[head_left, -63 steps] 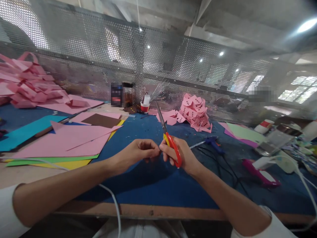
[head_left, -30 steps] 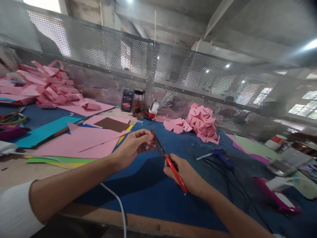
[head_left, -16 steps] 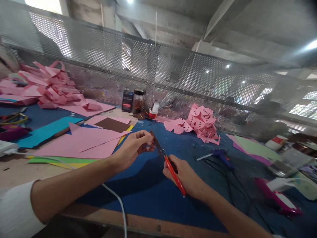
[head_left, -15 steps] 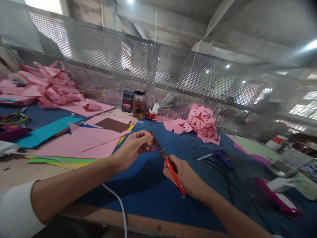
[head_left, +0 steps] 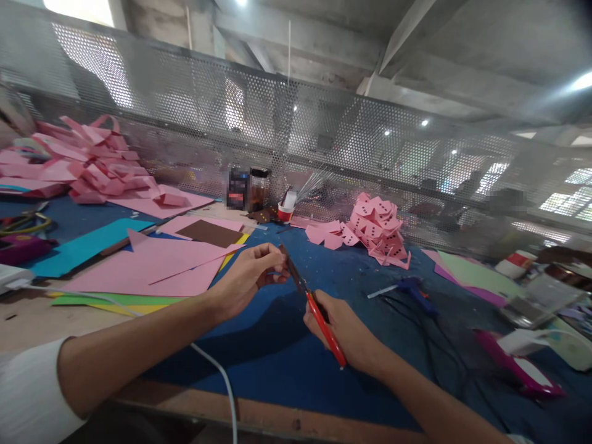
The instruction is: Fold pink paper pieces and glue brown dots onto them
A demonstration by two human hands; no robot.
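My left hand (head_left: 263, 266) is raised over the blue work surface, thumb and fingertips pinched on a small dark brown strip (head_left: 287, 259) that looks like paper. In my right hand (head_left: 340, 320) is a red-handled tool (head_left: 326, 330) shaped like pliers or snips. Its dark metal jaws point up and left and meet the strip close to my left fingertips. Whether the jaws are closed through the strip is too small to tell. Left of my hands, a pink sheet (head_left: 185, 265) lies over green and yellow sheets, with a brown sheet (head_left: 210, 232) behind it.
Folded pink paper strips (head_left: 99, 160) heap at the back left. Dotted pink pieces (head_left: 377, 228) are piled at centre right. A blue glue gun (head_left: 416, 295) with a black cable lies on the right. A white cable (head_left: 226, 382) hangs over the table's front edge.
The red-handled tool and my right hand have shifted very slightly left and down. My left hand stays almost still, and nothing has been let go.
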